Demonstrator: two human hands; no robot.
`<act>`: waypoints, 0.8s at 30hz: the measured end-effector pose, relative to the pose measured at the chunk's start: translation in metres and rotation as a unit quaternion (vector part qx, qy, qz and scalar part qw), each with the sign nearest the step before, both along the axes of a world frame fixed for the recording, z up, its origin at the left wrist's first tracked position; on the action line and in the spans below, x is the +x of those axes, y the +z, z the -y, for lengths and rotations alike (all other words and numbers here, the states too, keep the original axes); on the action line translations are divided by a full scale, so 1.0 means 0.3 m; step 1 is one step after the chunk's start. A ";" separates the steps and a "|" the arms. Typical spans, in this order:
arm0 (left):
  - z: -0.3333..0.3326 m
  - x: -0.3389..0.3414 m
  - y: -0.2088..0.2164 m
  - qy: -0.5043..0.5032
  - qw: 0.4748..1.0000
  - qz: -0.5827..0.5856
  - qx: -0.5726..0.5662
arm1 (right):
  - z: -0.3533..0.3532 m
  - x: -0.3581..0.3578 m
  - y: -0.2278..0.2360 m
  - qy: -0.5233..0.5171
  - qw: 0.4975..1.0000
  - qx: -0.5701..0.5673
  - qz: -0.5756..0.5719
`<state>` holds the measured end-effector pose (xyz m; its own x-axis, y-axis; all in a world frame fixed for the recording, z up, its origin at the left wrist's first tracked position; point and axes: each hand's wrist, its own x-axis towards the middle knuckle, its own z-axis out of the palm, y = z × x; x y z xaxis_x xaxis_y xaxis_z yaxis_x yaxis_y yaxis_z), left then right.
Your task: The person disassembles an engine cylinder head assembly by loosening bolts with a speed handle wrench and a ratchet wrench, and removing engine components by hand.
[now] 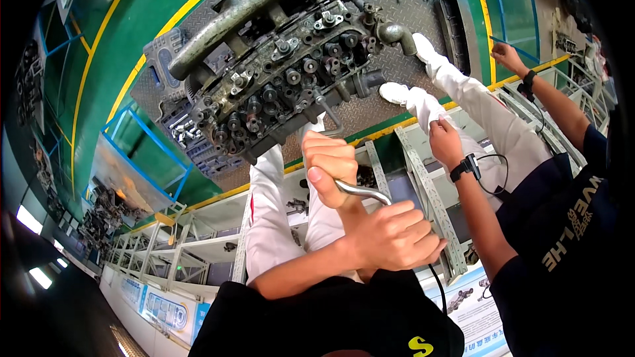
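Head view, my only feed. I have both hands closed on one bent steel bar (365, 191), smooth and shiny, in front of the engine block (291, 76); left hand (395, 235) clamped at the lower end, right hand (333, 166) wrapped farther up, left forearm crossing over the right. Above the right fist, a cranked length reaches the block's near edge. Block: greasy, rough cast metal, rows of round springs, a fat mottled pipe (248, 16) along the far side. Under it, diamond-tread plate (360, 114). Beyond, glossy green floor (145, 0), yellow lines. Co-worker's hand (444, 142) at right, near white slotted racking (423, 205).
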<state>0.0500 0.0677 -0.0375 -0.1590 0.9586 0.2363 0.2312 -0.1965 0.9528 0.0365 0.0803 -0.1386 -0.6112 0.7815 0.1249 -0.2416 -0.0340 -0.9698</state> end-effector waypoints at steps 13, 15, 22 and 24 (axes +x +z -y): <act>-0.006 -0.067 -0.011 0.027 0.998 0.056 0.004 | -0.046 -0.031 -0.010 0.043 0.998 0.031 0.034; 0.041 -0.094 -0.009 0.028 0.999 0.025 -0.032 | 0.031 -0.072 -0.019 0.056 0.998 -0.008 -0.004; 0.013 -0.111 0.041 0.004 1.000 0.026 -0.015 | -0.034 -0.059 0.033 0.017 0.950 -0.291 -0.109; 0.008 -0.115 0.038 -0.004 0.999 0.038 -0.005 | -0.044 -0.058 0.034 -0.008 0.887 -0.432 -0.163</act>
<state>0.0155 0.0652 -0.0260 -0.1687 0.9620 0.2147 0.1576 -0.1887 0.9693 0.0193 0.0937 -0.1285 -0.6413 0.6791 -0.3572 -0.5105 -0.7251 -0.4623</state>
